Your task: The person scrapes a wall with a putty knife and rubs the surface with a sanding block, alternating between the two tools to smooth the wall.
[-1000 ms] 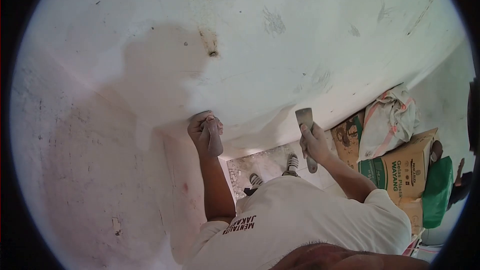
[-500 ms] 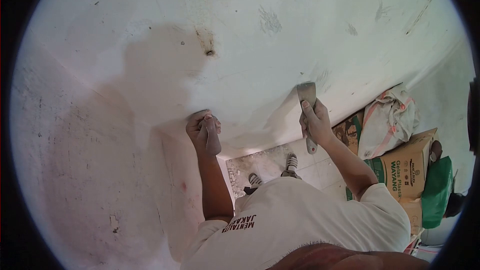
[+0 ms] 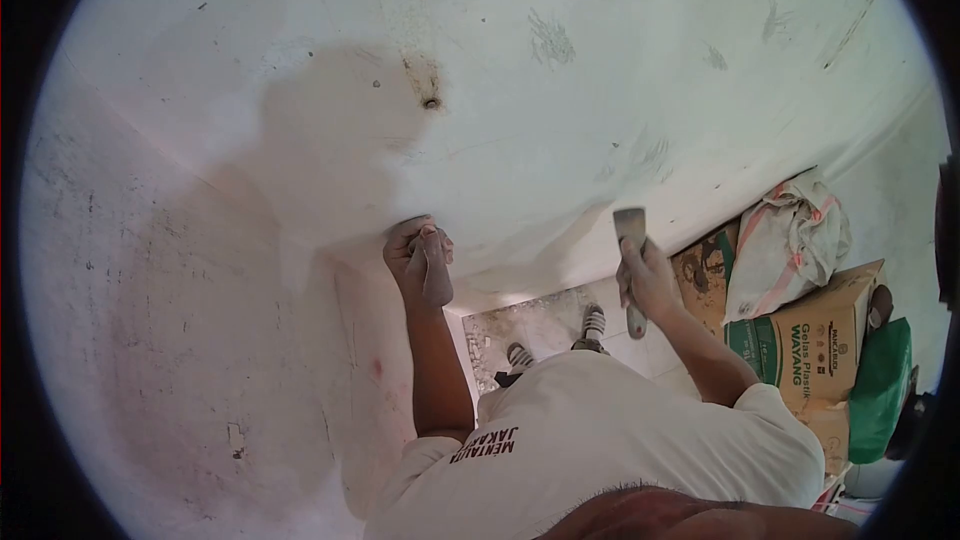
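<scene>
My right hand [image 3: 652, 278] is closed around the handle of a putty knife [image 3: 630, 228], with its flat grey blade pointing up toward the wall. The blade looks apart from the wall. To the left, my left hand [image 3: 412, 248] grips a second scraper [image 3: 437, 282], whose dusty rounded handle hangs down below the fingers. Only a thin edge of its blade shows above the hand, close to the white wall [image 3: 520, 140]; whether it touches cannot be seen. Scuffs, a rusty stain and a small hole mark the wall.
On the right, a cardboard box [image 3: 815, 340] stands by a white sack with red stripes [image 3: 795, 240] and a green bag [image 3: 880, 390]. A side wall [image 3: 200, 340] meets the front wall at left. My sandalled feet [image 3: 593, 323] stand on the tiled floor.
My right hand has come down and back with the putty knife, its blade drawn away from the wall. My left hand stays near the same spot; the view has shifted slightly.
</scene>
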`<move>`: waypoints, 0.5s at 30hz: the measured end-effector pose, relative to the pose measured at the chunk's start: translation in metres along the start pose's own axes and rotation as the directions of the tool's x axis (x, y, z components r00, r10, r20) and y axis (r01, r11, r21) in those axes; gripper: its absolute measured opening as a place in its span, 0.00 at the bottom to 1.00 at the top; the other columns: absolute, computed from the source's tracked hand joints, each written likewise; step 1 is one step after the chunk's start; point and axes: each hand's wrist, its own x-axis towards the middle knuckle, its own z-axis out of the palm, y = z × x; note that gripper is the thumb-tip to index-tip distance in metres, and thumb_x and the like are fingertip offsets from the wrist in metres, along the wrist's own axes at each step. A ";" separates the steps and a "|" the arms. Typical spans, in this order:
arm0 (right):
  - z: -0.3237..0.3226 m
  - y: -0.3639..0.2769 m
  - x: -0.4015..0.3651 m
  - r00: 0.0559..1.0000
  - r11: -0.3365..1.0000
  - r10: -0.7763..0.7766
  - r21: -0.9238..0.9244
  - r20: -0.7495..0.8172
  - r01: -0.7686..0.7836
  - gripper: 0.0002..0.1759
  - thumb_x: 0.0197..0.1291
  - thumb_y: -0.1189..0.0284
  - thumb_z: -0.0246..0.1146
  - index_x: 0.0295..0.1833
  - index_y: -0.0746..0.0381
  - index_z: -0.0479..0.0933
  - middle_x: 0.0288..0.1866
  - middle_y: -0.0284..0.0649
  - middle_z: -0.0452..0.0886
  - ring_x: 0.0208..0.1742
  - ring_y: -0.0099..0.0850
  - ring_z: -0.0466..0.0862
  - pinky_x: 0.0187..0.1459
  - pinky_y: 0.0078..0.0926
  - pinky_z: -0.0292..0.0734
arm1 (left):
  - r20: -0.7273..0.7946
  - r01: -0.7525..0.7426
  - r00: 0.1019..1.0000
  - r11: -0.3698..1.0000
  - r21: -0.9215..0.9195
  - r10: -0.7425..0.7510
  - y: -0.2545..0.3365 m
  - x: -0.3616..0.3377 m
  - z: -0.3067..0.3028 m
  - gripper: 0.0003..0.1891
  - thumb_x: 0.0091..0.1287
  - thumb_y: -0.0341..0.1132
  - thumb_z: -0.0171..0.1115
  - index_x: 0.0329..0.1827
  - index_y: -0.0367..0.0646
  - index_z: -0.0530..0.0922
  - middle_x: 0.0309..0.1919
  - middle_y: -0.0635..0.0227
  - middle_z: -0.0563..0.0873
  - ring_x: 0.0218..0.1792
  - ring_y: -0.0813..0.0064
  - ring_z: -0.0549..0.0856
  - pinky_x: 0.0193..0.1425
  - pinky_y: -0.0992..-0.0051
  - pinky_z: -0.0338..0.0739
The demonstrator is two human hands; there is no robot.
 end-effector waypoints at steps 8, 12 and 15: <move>0.005 -0.056 0.022 0.994 0.995 -0.096 0.032 0.046 0.094 0.19 0.74 0.56 0.51 0.43 0.63 0.64 0.15 0.36 0.69 0.08 0.23 0.67 0.10 0.21 0.66 | -0.018 0.016 1.000 1.000 -0.019 -0.016 0.002 -0.001 0.001 0.07 0.73 0.35 0.58 0.43 0.41 0.78 0.19 0.71 0.76 0.19 0.82 0.71 0.22 0.80 0.67; 0.008 0.002 -0.004 0.998 1.000 0.003 -0.018 0.070 -0.002 0.19 0.74 0.56 0.51 0.45 0.64 0.64 0.14 0.36 0.68 0.08 0.23 0.67 0.10 0.21 0.67 | -0.014 0.025 1.000 0.997 -0.070 -0.026 0.003 -0.001 0.000 0.04 0.73 0.27 0.56 0.42 0.38 0.79 0.20 0.71 0.77 0.19 0.83 0.73 0.23 0.82 0.68; 0.007 -0.035 0.016 0.995 0.996 0.062 0.055 0.081 -0.066 0.18 0.75 0.58 0.51 0.41 0.64 0.65 0.15 0.35 0.69 0.08 0.22 0.68 0.09 0.21 0.64 | -0.010 0.028 1.000 0.998 -0.056 -0.029 0.004 -0.002 0.000 0.04 0.73 0.27 0.55 0.42 0.39 0.79 0.20 0.70 0.77 0.19 0.83 0.73 0.23 0.82 0.68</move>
